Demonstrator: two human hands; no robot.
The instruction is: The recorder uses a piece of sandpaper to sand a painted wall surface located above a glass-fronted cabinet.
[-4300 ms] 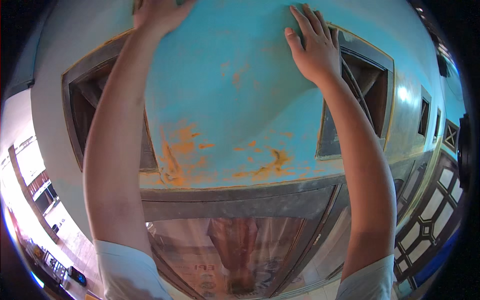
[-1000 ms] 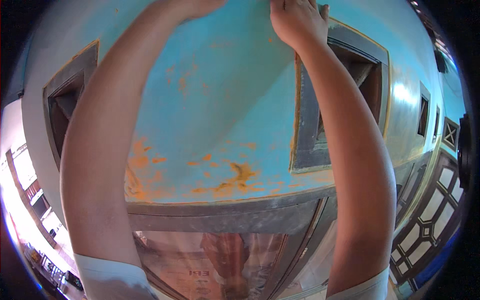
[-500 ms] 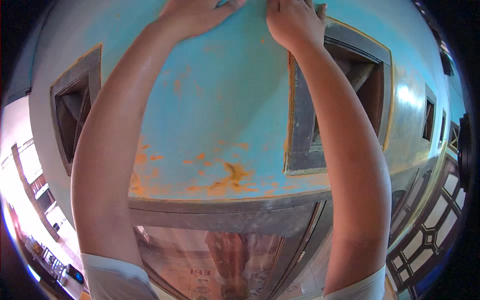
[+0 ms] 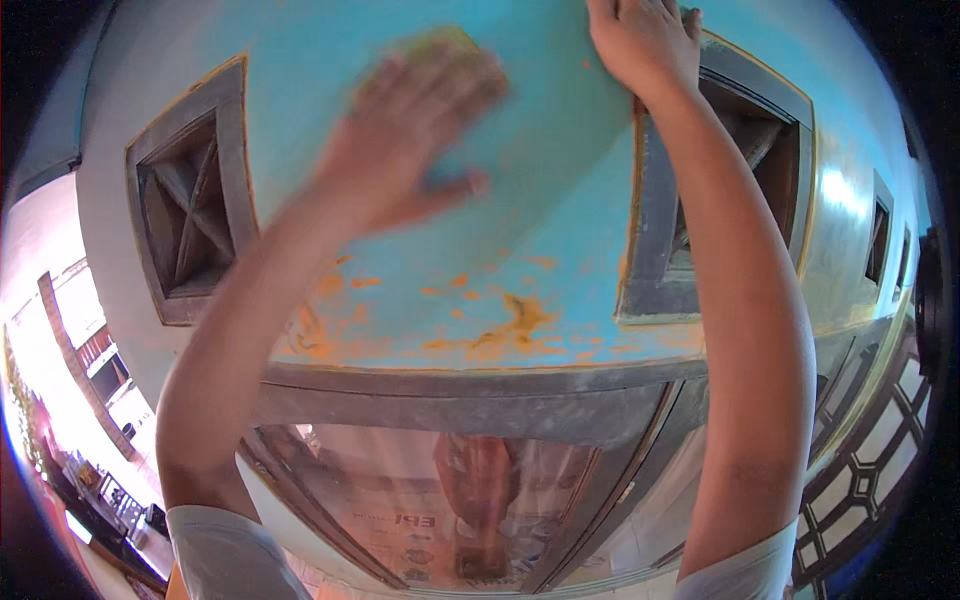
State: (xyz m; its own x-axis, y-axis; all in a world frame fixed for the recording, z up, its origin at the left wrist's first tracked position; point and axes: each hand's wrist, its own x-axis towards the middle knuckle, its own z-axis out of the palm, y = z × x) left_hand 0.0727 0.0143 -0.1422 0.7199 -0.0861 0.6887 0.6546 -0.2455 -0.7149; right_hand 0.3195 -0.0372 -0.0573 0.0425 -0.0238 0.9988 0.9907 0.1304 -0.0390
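My left hand, blurred by motion, lies over a yellowish pad against the turquoise wall. The pad shows only as a rim past the fingertips, so its exact kind cannot be made out. Below that hand, the paint is worn into orange and ochre patches just above a grey wooden frame. At the upper edge, my right hand rests on the wall with fingers stretched upward, partly cut off by the picture. Nothing shows in it.
Recessed wooden vents with crossed slats flank my arms, one at left and one behind my right forearm. A reflective glass pane sits below the frame. Farther right stands a dark lattice with pale panels; bright daylight enters at far left.
My left hand has come down the wall and now shows the yellowish pad under its fingers. The view has shifted, so the vents and my right hand appear farther right.
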